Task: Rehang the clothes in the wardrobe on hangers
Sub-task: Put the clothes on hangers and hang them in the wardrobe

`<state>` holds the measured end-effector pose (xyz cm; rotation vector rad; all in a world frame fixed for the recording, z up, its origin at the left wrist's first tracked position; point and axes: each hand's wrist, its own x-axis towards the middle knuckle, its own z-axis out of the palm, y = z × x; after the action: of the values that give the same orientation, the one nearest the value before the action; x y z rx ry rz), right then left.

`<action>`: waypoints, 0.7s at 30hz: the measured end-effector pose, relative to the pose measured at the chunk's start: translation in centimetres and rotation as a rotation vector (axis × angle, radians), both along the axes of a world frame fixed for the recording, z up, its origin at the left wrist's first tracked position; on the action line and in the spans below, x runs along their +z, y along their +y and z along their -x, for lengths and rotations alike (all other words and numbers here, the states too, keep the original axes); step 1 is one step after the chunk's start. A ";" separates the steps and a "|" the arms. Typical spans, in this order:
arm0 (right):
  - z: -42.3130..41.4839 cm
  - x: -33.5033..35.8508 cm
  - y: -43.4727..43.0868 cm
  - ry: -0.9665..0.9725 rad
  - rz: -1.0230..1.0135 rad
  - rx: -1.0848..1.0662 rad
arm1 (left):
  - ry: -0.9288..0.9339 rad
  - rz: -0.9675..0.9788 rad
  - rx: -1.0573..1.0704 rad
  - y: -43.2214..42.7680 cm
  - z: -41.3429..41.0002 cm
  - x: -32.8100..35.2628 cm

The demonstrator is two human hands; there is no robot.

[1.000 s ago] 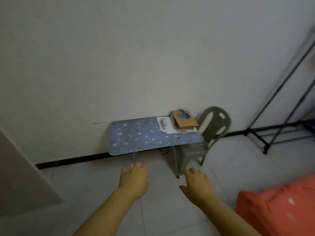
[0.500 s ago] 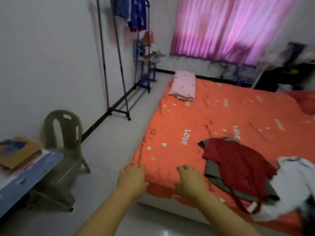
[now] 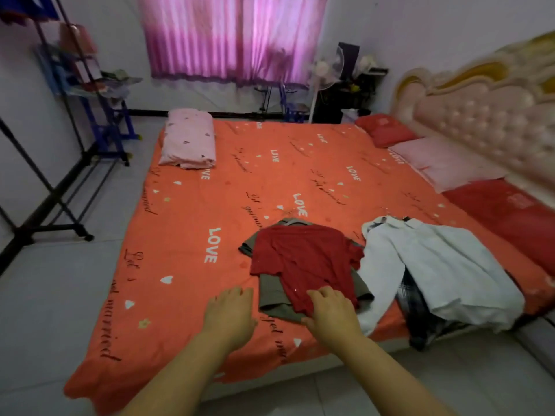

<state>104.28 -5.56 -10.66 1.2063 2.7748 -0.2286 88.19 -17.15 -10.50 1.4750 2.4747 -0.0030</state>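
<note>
On the orange bed (image 3: 210, 205) lies a red shirt (image 3: 303, 256) spread over an olive-grey garment (image 3: 274, 301). To its right a white shirt (image 3: 432, 265) covers a dark checked garment (image 3: 416, 307) that hangs over the bed's edge. My left hand (image 3: 229, 315) hovers over the sheet just left of the pile, fingers relaxed and empty. My right hand (image 3: 330, 315) reaches over the red shirt's near hem with fingers loosely bent, holding nothing. A black clothes rack (image 3: 60, 187) stands at the left wall.
A pink pillow (image 3: 189, 139) lies at the bed's far left corner; more pillows (image 3: 444, 163) line the padded headboard (image 3: 486, 115) on the right. A blue shelf (image 3: 99, 94), a fan (image 3: 327, 70) and pink curtains (image 3: 231, 40) stand along the far wall. Tiled floor runs left of the bed.
The view has swung right from the wall and small table to the bed. Both hands now hang over the bed's near edge by the clothes pile.
</note>
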 end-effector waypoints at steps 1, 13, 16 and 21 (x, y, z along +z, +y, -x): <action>-0.1 -0.5 1.8 0.006 0.010 0.000 | -0.008 0.003 0.001 2.0 -0.1 -0.4; 2.2 -3.3 21.7 -0.028 0.103 0.068 | -0.025 0.059 0.053 21.2 1.6 -1.8; 3.7 -4.2 24.9 -0.042 0.127 0.049 | -0.038 0.081 0.050 24.5 3.9 -2.9; 6.1 -5.7 29.8 -0.069 0.136 -0.009 | -0.070 0.084 0.021 30.8 7.5 -5.0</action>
<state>98.20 24.24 -16.32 1.1712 2.6475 -0.3628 80.70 13.60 -15.46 1.3904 2.4038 -0.0497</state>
